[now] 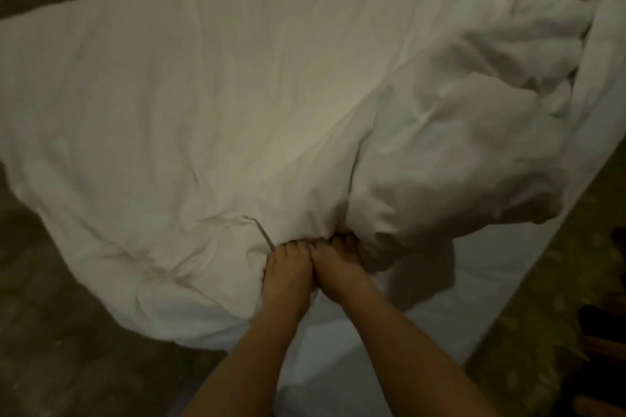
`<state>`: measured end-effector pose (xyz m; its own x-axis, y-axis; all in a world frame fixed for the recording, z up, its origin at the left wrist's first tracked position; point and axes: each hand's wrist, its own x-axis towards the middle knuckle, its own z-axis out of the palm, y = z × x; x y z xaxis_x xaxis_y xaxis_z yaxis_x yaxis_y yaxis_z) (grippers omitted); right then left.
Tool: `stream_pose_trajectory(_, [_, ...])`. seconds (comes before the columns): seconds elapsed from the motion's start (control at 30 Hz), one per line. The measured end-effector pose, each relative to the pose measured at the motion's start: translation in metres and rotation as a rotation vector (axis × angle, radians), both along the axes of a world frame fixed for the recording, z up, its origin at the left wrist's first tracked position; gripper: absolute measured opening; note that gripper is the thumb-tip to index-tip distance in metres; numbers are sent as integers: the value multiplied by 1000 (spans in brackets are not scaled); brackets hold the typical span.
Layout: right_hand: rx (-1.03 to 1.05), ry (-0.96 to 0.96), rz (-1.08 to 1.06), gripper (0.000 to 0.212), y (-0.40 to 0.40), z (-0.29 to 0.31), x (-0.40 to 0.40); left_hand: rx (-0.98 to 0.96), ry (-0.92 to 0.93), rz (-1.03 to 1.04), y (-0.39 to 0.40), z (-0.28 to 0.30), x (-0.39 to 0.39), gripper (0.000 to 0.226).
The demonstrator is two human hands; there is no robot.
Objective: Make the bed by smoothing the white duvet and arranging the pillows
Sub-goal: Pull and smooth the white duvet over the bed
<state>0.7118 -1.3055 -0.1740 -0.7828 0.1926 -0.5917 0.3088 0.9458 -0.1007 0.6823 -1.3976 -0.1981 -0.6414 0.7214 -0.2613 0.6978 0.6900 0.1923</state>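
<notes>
The 2 bare hands sit side by side, touching, at the near edge of the rumpled white fabric duvet [210,105] — the left hand [288,276] and the right hand [333,264] each have their fingers curled down into a gathered fold of the cloth, grasping it. The duvet covers most of the bed, fairly flat on the left and bunched into a thick crumpled heap on the right — beneath it, a plain white bedsheet [423,322] shows along the near right side, next to a green patterned carpet [542,332].
</notes>
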Motion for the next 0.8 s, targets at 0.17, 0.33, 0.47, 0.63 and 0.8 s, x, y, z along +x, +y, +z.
stream_pose_trajectory(0.17, [182, 101, 116, 50, -5, 4, 44, 30, 13, 105, 3, 13, 37, 50])
stream_pose_trajectory(0.33, [188, 271, 91, 46, -22, 7, 71, 18, 53, 37, -10, 24, 55, 46])
stream_pose_trajectory(0.47, [131, 234, -15, 34, -52, 34, 99, -122, -34, -17, -35, 47, 76, 40])
stream_pose_trajectory(0.63, [25, 5, -65, 28, -91, 69, 147, -238, -103, -181, -73, 75, 117, 29])
stream_pose_trajectory(0.8, [56, 78, -142, 27, -100, 121, 148, -87, 62, -258, -81, 138, 112, 15])
